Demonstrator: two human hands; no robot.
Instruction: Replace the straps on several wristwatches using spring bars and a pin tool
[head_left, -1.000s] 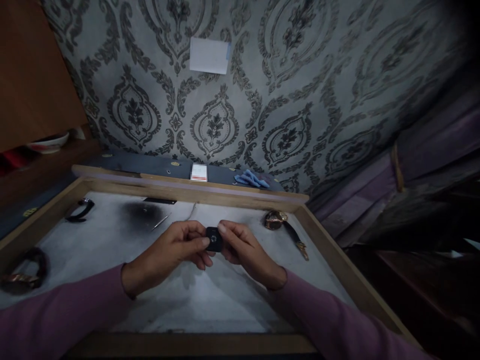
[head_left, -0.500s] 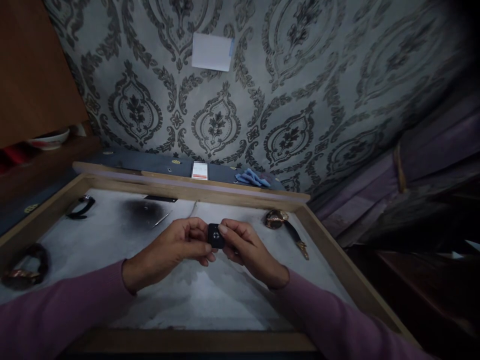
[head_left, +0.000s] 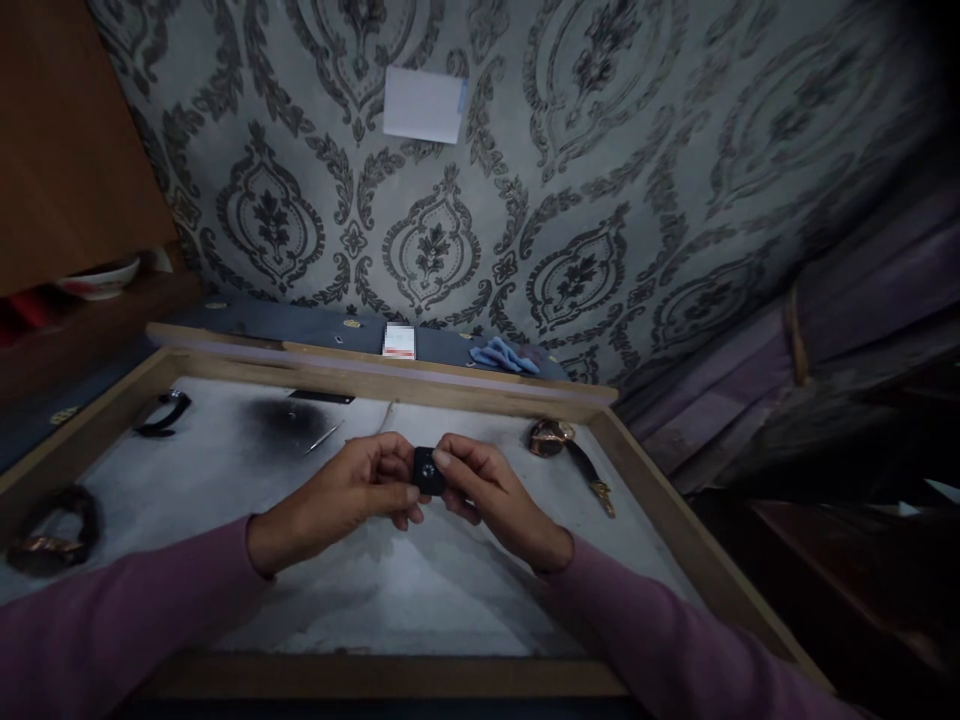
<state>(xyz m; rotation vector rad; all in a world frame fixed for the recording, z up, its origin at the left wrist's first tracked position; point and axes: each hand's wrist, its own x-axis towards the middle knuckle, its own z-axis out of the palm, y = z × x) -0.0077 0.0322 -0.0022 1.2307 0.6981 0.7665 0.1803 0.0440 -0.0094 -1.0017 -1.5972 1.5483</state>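
Observation:
Between both hands, over the middle of the drawer-like tray, is a small black smartwatch body [head_left: 427, 472], squarish, with a round pale-marked spot on the face towards me. My left hand [head_left: 352, 490] grips its left edge between thumb and fingers. On the right edge, the thumb of my right hand [head_left: 495, 485] presses near the top corner, its fingers behind. A thin metal tool [head_left: 324, 438] lies left of my left hand. A watch with a gold-coloured case [head_left: 551, 438] and dark strap lies to the right.
The wooden tray [head_left: 675, 520] has raised walls all round. Inside are a black-strapped watch [head_left: 163, 412], a dark and gold-coloured watch [head_left: 56, 535] and a flat black strip [head_left: 322, 397]. Behind its far wall lie a phone [head_left: 399, 340] with a lit screen and a blue cloth [head_left: 504, 355].
Both hands and the smartwatch body have shifted very slightly left. The grip looks the same, and nothing else has moved.

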